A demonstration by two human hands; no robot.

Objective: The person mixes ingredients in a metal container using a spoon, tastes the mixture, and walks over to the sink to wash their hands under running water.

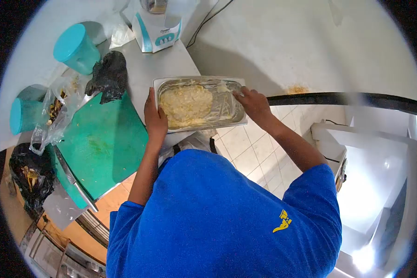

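Observation:
A rectangular steel pan (199, 126) holds a pale, lumpy mash (186, 103), heaped mostly in its left half. Smears of the same mash coat the bottom and walls on the right. My left hand (155, 118) grips the pan's left side, the thumb over the rim. At the right end, my right hand (255, 107) reaches over the rim with its fingers curled together. A whitish patch lies by those fingertips inside the pan; I cannot tell whether it is mash or the end of a tool.
A green cutting board (102, 143) lies left, with a knife (74, 180) along its edge. Around it are a black bag (110, 74), a clear bag of scraps (55, 109) and a turquoise container (78, 48). A white and turquoise blender (157, 32) stands at the back.

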